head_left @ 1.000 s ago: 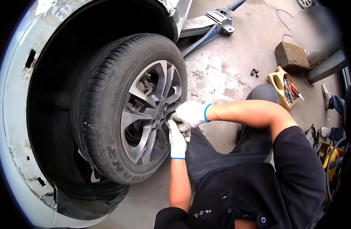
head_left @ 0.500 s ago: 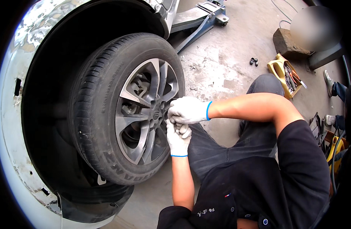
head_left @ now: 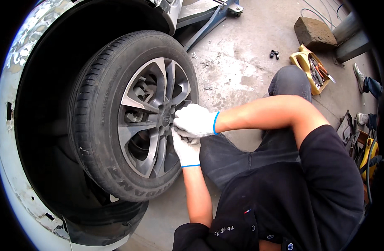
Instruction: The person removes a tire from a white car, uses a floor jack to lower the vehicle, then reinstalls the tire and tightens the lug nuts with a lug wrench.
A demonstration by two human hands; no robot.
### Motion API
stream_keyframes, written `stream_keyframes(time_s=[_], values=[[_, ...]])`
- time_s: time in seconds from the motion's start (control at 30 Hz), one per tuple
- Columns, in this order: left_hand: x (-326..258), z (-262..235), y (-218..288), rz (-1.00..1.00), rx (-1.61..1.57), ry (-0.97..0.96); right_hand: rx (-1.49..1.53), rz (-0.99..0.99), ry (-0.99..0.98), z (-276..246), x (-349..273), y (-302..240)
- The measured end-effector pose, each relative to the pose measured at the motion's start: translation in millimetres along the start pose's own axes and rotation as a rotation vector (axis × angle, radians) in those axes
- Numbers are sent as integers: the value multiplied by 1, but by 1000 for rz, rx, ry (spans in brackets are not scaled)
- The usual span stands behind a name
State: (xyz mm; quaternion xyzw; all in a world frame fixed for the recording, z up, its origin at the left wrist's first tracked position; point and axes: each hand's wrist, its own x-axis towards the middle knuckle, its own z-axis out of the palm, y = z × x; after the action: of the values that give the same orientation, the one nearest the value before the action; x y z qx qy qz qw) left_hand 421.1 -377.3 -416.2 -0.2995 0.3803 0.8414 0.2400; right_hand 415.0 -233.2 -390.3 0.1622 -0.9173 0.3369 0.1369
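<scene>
A car wheel with a black tyre (head_left: 89, 129) and a grey spoked alloy rim (head_left: 135, 133) sits in the wheel arch. Both my hands wear white gloves with blue cuffs and meet at the right of the hub centre (head_left: 166, 119). My right hand (head_left: 195, 121) is closed, with its fingertips beside the hub's bolt holes. Just below it, my left hand (head_left: 186, 151) is also closed, its thumb side against the spokes and its fingers partly under the right hand. Whatever is between the fingers is hidden.
A pale, patchy fender (head_left: 22, 62) borders the arch. Beyond the wheel stands a blue-grey floor jack (head_left: 215, 19). Small black pieces (head_left: 274, 54) lie on the floor near a yellow tool tray (head_left: 300, 62) and a wooden block (head_left: 314, 32). Another person's shoe (head_left: 359, 75) shows at right.
The view has shifted slightly, so the wheel appears further left and higher. My right hand has come a little closer to the hub and covers more of my left fingers.
</scene>
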Motion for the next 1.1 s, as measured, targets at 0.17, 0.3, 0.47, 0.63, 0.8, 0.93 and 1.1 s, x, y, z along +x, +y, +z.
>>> stream_keyframes(time_s=[0.17, 0.3, 0.47, 0.63, 0.8, 0.93, 1.1], values=[[-10, -6, 15, 95, 52, 68, 130, 156, 115, 37, 6, -20], [-17, -56, 19, 30, 64, 14, 282, 298, 263, 62, 9, -34], [-26, -96, 13, -8, 109, 87, 194, 321, 315, 69, 19, -41], [-30, -106, 7, -41, 122, 41, 147, 294, 317, 72, 21, -47], [-29, -107, 4, -36, 173, 34, 91, 214, 298, 73, 20, -40], [-30, -102, 3, -19, 199, 91, 92, 307, 364, 82, 24, -43], [-32, -118, 6, -19, 168, 54, 265, 516, 330, 77, 23, -59]])
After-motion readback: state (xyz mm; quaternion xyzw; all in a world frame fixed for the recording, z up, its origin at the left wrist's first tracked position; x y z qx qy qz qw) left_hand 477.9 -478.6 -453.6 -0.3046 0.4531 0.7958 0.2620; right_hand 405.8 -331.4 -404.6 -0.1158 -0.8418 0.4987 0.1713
